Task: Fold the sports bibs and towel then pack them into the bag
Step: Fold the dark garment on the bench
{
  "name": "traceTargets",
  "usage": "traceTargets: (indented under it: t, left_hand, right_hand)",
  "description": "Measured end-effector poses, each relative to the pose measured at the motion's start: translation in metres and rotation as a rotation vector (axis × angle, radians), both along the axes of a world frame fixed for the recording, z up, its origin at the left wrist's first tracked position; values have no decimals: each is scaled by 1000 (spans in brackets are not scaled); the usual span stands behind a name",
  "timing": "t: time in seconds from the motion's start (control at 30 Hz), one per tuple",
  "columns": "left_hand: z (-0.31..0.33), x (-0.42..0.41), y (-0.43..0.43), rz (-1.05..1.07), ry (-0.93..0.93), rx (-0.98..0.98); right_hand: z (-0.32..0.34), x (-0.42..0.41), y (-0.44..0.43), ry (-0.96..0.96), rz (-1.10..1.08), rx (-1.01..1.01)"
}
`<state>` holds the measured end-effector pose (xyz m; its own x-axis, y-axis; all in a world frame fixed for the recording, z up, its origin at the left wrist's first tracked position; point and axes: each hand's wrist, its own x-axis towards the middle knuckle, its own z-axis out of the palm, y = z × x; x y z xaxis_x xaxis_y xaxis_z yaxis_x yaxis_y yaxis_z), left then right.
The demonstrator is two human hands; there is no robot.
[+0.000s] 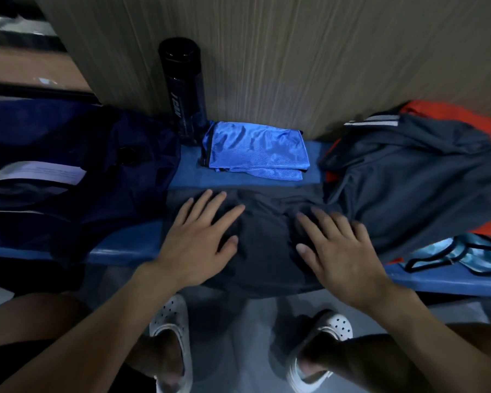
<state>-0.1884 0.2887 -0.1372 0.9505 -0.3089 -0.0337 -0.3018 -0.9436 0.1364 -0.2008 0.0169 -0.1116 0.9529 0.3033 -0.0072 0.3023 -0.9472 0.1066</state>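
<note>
Both hands press flat, fingers spread wide, on a dark grey cloth [267,239] draped over the front edge of a blue table [125,245], the left hand [201,239] and the right hand [338,245] side by side and gripping nothing. Just behind the cloth lies a folded blue bib [255,148], with a black bottle [183,89] standing at its left against the wall. Left of the cloth sits a navy bag [68,154]; to its right, a heap of grey and orange clothes [414,177] and a light blue bib [459,253].
</note>
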Motion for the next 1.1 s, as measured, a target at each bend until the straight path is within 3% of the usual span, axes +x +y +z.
traceTargets:
  t: [0.1, 0.3, 0.53, 0.8, 0.93, 1.0, 1.1]
  left_hand:
    - [2, 0, -13, -42, 29, 20]
    - [32, 39, -36, 18, -79, -109]
    - [16, 73, -54, 82, -8, -193]
    - [16, 85, -56, 242, -186, -252]
    - [15, 71, -76, -84, -330, -247]
    - [6, 61, -82, -197, -232, -208]
    - [-10, 55, -78, -203, -49, -93]
  right_hand:
    - [-6, 6, -5, 11, 0, 4]
    - [12, 56, -12, -225, 10, 69]
    - [-5, 93, -28, -242, 23, -90]
    - [5, 122, -23, -510, -137, 136]
    - [-1, 113, -15, -414, -127, 78]
    - [-5, 104, -17, -355, -136, 40]
    - [-10, 92, -26, -297, -123, -14]
